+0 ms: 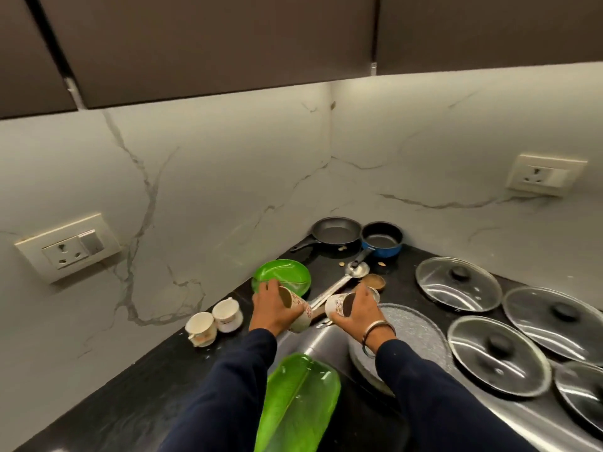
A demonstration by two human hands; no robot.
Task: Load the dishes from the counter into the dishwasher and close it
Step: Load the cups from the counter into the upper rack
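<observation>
nearest, both sleeves reach over the sink, left hand [272, 309] and right hand [360, 313] each curled round a patterned cup [301, 313] above the counter [137, 380]: light, rigid, breakable china, likely best held round the body.

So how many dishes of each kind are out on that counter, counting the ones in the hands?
Cups: 4
Glass lids: 4
Green plates: 2
Pans: 2
Total: 12
</observation>
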